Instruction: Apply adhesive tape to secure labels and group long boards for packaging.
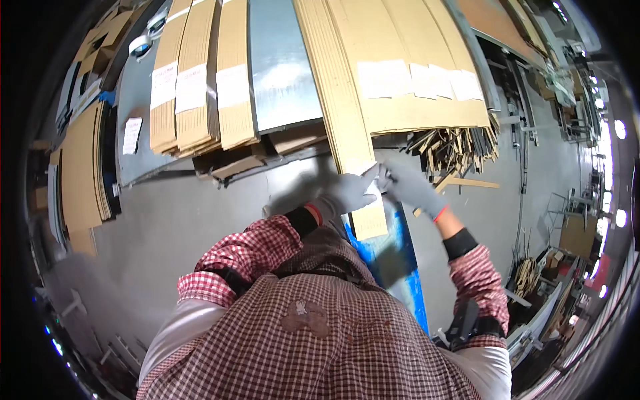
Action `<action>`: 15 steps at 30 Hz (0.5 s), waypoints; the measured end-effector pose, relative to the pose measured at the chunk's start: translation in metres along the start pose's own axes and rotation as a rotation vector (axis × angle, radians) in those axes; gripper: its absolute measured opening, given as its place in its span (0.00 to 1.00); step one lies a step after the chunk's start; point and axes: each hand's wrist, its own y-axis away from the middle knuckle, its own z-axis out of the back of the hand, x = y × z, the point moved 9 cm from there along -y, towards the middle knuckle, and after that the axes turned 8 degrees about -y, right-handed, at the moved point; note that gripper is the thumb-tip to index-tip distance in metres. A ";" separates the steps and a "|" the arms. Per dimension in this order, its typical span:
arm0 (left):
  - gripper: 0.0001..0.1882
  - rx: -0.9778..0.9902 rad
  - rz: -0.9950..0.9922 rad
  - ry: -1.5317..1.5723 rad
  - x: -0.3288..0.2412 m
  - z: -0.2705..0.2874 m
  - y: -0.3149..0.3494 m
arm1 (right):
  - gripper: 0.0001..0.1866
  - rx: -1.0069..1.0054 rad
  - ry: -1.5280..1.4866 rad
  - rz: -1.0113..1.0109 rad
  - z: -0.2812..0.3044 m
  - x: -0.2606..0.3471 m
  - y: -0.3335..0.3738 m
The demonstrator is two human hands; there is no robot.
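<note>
A long stack of cardboard strips (347, 127) runs from the far edge toward my body, its near end sticking out past the table. Across that near part lies a white paper label (373, 188). My left hand (348, 192), in a grey glove, reaches over from the left, its thumb and fingers closed on the label. From the right my gloved right hand (405, 183) meets its fingertips over the strips. The right fingers are pinched together; what is between them is hidden. Under the strips' near end stands a narrow blue-painted board or bench (393, 250).
Labelled strip bundles (197, 87) lie on the grey metal table (283, 80) at left. Wide cardboard sheets (407, 60) with white papers lie at right, above a heap of thin offcuts (460, 143). Tape rolls (140, 45) sit far left; cardboard panels (83, 167) lean below.
</note>
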 end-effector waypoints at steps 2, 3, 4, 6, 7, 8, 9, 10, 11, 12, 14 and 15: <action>0.25 -0.179 0.006 -0.154 -0.003 0.001 0.012 | 0.07 0.155 0.424 -0.043 -0.002 -0.028 -0.016; 0.25 -0.187 0.038 -0.154 -0.004 -0.001 0.015 | 0.07 0.182 0.427 -0.024 -0.009 -0.047 -0.024; 0.24 -0.139 0.041 -0.285 -0.010 -0.008 0.013 | 0.08 0.236 0.411 0.041 -0.017 -0.060 -0.033; 0.21 -0.109 -0.026 -0.424 -0.028 -0.015 0.002 | 0.10 0.294 0.406 0.120 -0.022 -0.118 -0.047; 0.21 -0.112 -0.033 -0.419 -0.039 -0.013 -0.008 | 0.11 0.330 0.736 -0.103 -0.014 -0.196 -0.040; 0.20 0.042 -0.134 -0.458 -0.050 -0.022 -0.017 | 0.11 0.358 1.060 -0.320 0.002 -0.244 -0.034; 0.20 0.185 -0.204 -0.514 -0.048 -0.019 -0.024 | 0.14 0.220 0.963 -0.275 0.010 -0.234 -0.042; 0.17 0.346 -0.198 -0.433 -0.048 -0.010 -0.029 | 0.14 0.081 0.888 -0.298 0.019 -0.213 -0.052; 0.17 0.335 -0.162 -0.440 -0.020 -0.009 -0.027 | 0.15 -0.035 0.804 -0.315 0.019 -0.179 -0.058; 0.19 -0.125 0.011 0.062 0.030 0.027 -0.025 | 0.14 -0.039 0.620 -0.225 0.015 -0.143 -0.066; 0.24 -0.493 0.473 0.400 0.104 0.073 0.013 | 0.12 -0.181 0.383 -0.004 -0.002 -0.062 -0.065; 0.27 -0.414 0.745 0.240 0.104 0.083 0.022 | 0.12 -0.252 0.288 0.070 0.000 -0.046 -0.055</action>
